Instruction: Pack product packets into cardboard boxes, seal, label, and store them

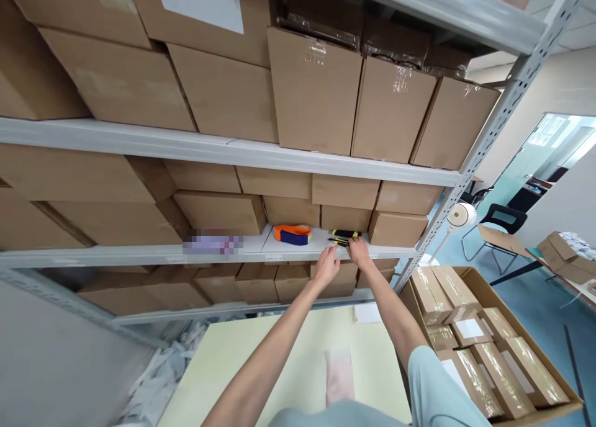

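At the lower left of the frame, a heap of crumpled whitish material (pixel 158 377) lay beside a pale yellow tabletop (pixel 216 355); its pieces were hard to make out. Above, closed cardboard boxes (pixel 112 76) filled the metal rack (pixel 139 151) from the left edge towards the upper right, their contents hidden; some at the top and left were cut off by the frame. On the shelf left of centre, a purplish item (pixel 213 243) was pixelated beyond recognition. To its right lay an orange and dark blue loop (pixel 293 234).

Near the centre, the person's left hand (pixel 327 264) was at the shelf's front edge, fingers reaching towards black-and-yellow tools (pixel 345 234). These lay on the shelf right of centre, too small to identify. The right hand (pixel 357 252) was at the tools' right end, its fingers partly covering them. Whether either hand pinched anything could not be told.

Below, a pinkish strip (pixel 339 374) on the tabletop was partly hidden by the person's clothing. At the lower right, an open carton (pixel 488 295) held smaller taped boxes (pixel 500 377), some bearing white labels. At the far right edge, a cardboard box (pixel 561 253) stood by a white pile (pixel 580 242), indistinct and cut off.
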The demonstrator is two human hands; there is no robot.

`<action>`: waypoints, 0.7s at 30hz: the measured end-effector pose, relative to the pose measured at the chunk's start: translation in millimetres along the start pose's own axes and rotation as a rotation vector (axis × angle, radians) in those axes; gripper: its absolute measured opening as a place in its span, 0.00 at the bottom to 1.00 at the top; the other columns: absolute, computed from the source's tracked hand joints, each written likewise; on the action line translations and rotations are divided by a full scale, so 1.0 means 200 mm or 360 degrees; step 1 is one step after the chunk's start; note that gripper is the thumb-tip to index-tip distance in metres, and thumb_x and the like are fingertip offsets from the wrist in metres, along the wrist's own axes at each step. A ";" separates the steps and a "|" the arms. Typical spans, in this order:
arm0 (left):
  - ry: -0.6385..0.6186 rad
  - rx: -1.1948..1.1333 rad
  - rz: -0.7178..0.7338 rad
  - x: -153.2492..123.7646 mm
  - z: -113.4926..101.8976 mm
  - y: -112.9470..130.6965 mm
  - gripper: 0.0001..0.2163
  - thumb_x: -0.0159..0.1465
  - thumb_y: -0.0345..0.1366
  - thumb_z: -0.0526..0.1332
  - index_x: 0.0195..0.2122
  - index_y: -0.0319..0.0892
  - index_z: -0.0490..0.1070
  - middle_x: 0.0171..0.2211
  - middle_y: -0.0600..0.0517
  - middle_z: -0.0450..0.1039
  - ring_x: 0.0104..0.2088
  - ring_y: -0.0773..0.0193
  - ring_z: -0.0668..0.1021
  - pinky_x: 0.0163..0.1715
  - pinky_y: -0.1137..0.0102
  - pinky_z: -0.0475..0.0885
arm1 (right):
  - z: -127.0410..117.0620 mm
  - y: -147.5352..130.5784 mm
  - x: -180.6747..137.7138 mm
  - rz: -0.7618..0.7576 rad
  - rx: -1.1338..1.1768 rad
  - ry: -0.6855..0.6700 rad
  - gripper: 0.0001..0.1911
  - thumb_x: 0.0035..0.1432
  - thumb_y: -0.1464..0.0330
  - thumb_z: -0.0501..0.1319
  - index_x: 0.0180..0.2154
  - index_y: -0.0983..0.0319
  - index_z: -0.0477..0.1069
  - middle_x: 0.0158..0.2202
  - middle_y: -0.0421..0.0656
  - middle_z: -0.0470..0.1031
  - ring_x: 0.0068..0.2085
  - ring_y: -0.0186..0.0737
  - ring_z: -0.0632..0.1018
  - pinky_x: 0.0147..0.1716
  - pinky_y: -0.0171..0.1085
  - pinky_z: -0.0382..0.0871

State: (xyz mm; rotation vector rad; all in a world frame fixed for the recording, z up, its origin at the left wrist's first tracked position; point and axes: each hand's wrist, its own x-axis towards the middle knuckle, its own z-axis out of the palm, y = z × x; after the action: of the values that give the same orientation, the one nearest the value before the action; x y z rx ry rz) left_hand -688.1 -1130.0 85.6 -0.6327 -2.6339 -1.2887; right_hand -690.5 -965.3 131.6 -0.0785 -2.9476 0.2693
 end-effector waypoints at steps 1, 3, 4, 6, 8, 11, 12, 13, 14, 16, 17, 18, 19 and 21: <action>-0.0002 -0.0040 -0.0034 -0.05 0.01 -0.01 0.23 0.67 0.30 0.62 0.63 0.43 0.76 0.59 0.39 0.77 0.63 0.45 0.78 0.68 0.52 0.71 | 0.00 0.01 -0.02 -0.0016 0.0010 -0.0002 0.17 0.70 0.72 0.64 0.59 0.66 0.77 0.57 0.59 0.80 0.60 0.54 0.76 0.60 0.46 0.68; -0.0012 -0.0137 -0.0125 -0.15 0.04 -0.02 0.18 0.68 0.33 0.63 0.58 0.43 0.78 0.56 0.39 0.80 0.61 0.44 0.80 0.66 0.51 0.72 | 0.03 0.03 -0.11 -0.0040 0.0039 -0.0007 0.20 0.73 0.70 0.61 0.63 0.67 0.74 0.59 0.59 0.78 0.61 0.55 0.74 0.63 0.47 0.66; -0.0021 -0.0195 -0.0181 -0.21 0.06 -0.03 0.16 0.69 0.36 0.63 0.56 0.42 0.79 0.55 0.39 0.81 0.60 0.44 0.81 0.65 0.51 0.73 | 0.06 0.03 -0.18 -0.0060 0.0078 0.0015 0.21 0.75 0.69 0.59 0.65 0.66 0.72 0.61 0.59 0.77 0.61 0.55 0.73 0.64 0.48 0.65; -0.0053 -0.0324 -0.0306 -0.36 0.13 -0.07 0.14 0.71 0.42 0.62 0.53 0.43 0.80 0.53 0.39 0.83 0.57 0.46 0.83 0.62 0.52 0.75 | 0.17 0.05 -0.37 -0.0125 0.0231 0.0122 0.23 0.77 0.67 0.55 0.68 0.65 0.69 0.62 0.58 0.76 0.62 0.56 0.72 0.66 0.50 0.65; -0.0093 -0.0458 -0.0438 -0.56 0.23 -0.14 0.16 0.74 0.48 0.59 0.53 0.44 0.79 0.53 0.42 0.84 0.56 0.51 0.84 0.60 0.58 0.76 | 0.33 0.05 -0.63 -0.0190 0.0447 0.0198 0.23 0.78 0.66 0.53 0.68 0.64 0.69 0.62 0.56 0.75 0.61 0.56 0.72 0.65 0.51 0.66; -0.0199 -0.0577 -0.0686 -0.95 0.40 -0.25 0.21 0.75 0.54 0.55 0.48 0.44 0.79 0.50 0.44 0.85 0.53 0.55 0.84 0.58 0.62 0.76 | 0.60 0.03 -1.10 -0.0138 0.0699 0.0052 0.21 0.78 0.65 0.54 0.67 0.62 0.70 0.60 0.55 0.76 0.59 0.55 0.74 0.63 0.51 0.69; -0.0254 -0.0594 -0.0779 -1.10 0.46 -0.28 0.21 0.75 0.55 0.54 0.45 0.44 0.78 0.48 0.45 0.85 0.51 0.56 0.84 0.56 0.63 0.76 | 0.68 0.02 -1.27 -0.0071 0.0744 -0.0036 0.21 0.77 0.64 0.56 0.66 0.62 0.71 0.60 0.55 0.77 0.58 0.55 0.74 0.63 0.52 0.69; -0.0319 -0.0605 -0.0871 -1.26 0.50 -0.31 0.22 0.74 0.56 0.54 0.42 0.44 0.78 0.46 0.46 0.85 0.49 0.56 0.84 0.55 0.63 0.77 | 0.76 0.01 -1.43 0.0011 0.0771 -0.0128 0.21 0.76 0.64 0.57 0.65 0.63 0.71 0.58 0.55 0.77 0.57 0.56 0.75 0.63 0.53 0.70; -0.0391 -0.0610 -0.0960 -1.41 0.54 -0.32 0.22 0.74 0.56 0.55 0.40 0.44 0.77 0.43 0.46 0.85 0.46 0.57 0.84 0.53 0.64 0.77 | 0.83 -0.01 -1.58 0.0099 0.0785 -0.0223 0.21 0.75 0.63 0.59 0.64 0.63 0.72 0.57 0.56 0.78 0.57 0.56 0.75 0.63 0.53 0.70; -0.0549 -0.0610 -0.1112 -1.68 0.59 -0.34 0.21 0.73 0.55 0.55 0.34 0.44 0.75 0.37 0.48 0.83 0.40 0.58 0.82 0.47 0.65 0.76 | 0.94 -0.03 -1.85 0.0271 0.0803 -0.0431 0.22 0.73 0.63 0.61 0.64 0.64 0.71 0.55 0.56 0.78 0.57 0.56 0.77 0.61 0.53 0.73; -0.0630 -0.0608 -0.1170 -1.80 0.60 -0.34 0.21 0.72 0.55 0.56 0.32 0.44 0.74 0.33 0.50 0.81 0.37 0.59 0.81 0.43 0.65 0.75 | 0.98 -0.04 -1.96 0.0351 0.0814 -0.0545 0.23 0.72 0.64 0.61 0.65 0.64 0.71 0.56 0.56 0.77 0.56 0.56 0.78 0.59 0.51 0.75; -0.0710 -0.0606 -0.1213 -1.89 0.61 -0.34 0.21 0.71 0.55 0.57 0.30 0.44 0.73 0.30 0.51 0.79 0.33 0.59 0.79 0.39 0.66 0.74 | 1.01 -0.05 -2.05 0.0422 0.0826 -0.0661 0.25 0.72 0.64 0.61 0.66 0.65 0.70 0.56 0.56 0.77 0.55 0.55 0.79 0.56 0.50 0.77; -0.0782 -0.0606 -0.1242 -1.96 0.62 -0.33 0.21 0.70 0.55 0.58 0.29 0.45 0.72 0.27 0.52 0.76 0.30 0.60 0.77 0.36 0.66 0.72 | 1.04 -0.06 -2.13 0.0487 0.0839 -0.0767 0.26 0.71 0.65 0.60 0.67 0.65 0.68 0.58 0.56 0.77 0.55 0.54 0.81 0.54 0.48 0.78; -0.0894 -0.0606 -0.1264 -2.04 0.63 -0.33 0.20 0.69 0.54 0.60 0.29 0.45 0.72 0.24 0.53 0.74 0.28 0.60 0.75 0.33 0.66 0.69 | 1.07 -0.09 -2.21 0.0599 0.0842 -0.0912 0.26 0.72 0.66 0.59 0.68 0.64 0.66 0.60 0.55 0.77 0.54 0.53 0.82 0.51 0.46 0.79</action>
State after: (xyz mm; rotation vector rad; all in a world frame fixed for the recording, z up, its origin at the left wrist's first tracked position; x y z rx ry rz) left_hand -341.5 -1193.6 -164.6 0.0929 -3.2878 -2.1122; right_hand -296.0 -1049.9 -149.4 -0.5677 -3.2526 1.3064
